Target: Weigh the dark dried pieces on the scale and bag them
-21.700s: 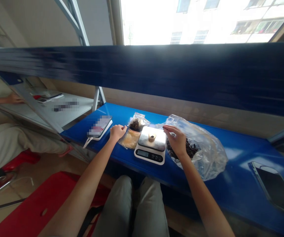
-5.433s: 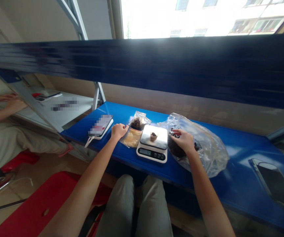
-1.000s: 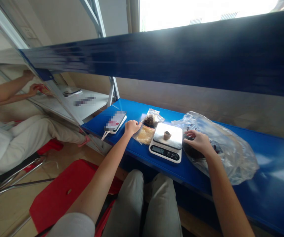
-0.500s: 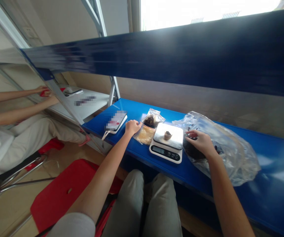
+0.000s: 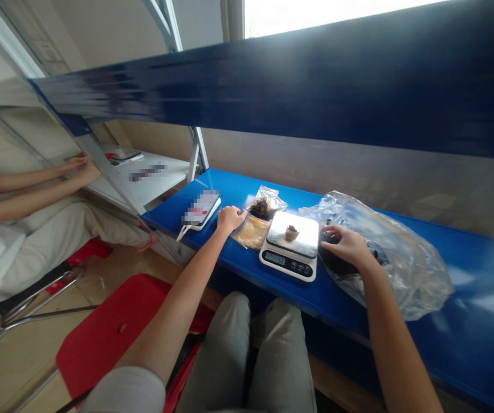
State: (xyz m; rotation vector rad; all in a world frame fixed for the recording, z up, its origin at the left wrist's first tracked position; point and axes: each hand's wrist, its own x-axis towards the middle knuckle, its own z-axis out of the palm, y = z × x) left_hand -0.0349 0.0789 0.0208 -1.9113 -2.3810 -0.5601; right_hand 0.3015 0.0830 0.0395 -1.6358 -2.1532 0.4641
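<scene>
A white kitchen scale stands on the blue shelf with a small tan cup on its metal plate. Dark bits fill the cup; the lit display is too small to read surely. My right hand hovers at the mouth of a big clear plastic bag, over dark loose material. Its thumb and fingers are apart, and nothing shows between them. Curled into a loose fist, my left hand rests left of a small zip bag of dark brown shreds and a flat packet of yellowish contents.
Left of my left hand lies a phone on a white case or stand. A blue beam crosses above the shelf. Farther left, another person's hands work at a white table. A red stool stands below.
My view has shifted slightly. My right hand stays over the dark material, its fingers moved only a little. My left hand is still. The other person's hands have shifted, and their red item shows less.
</scene>
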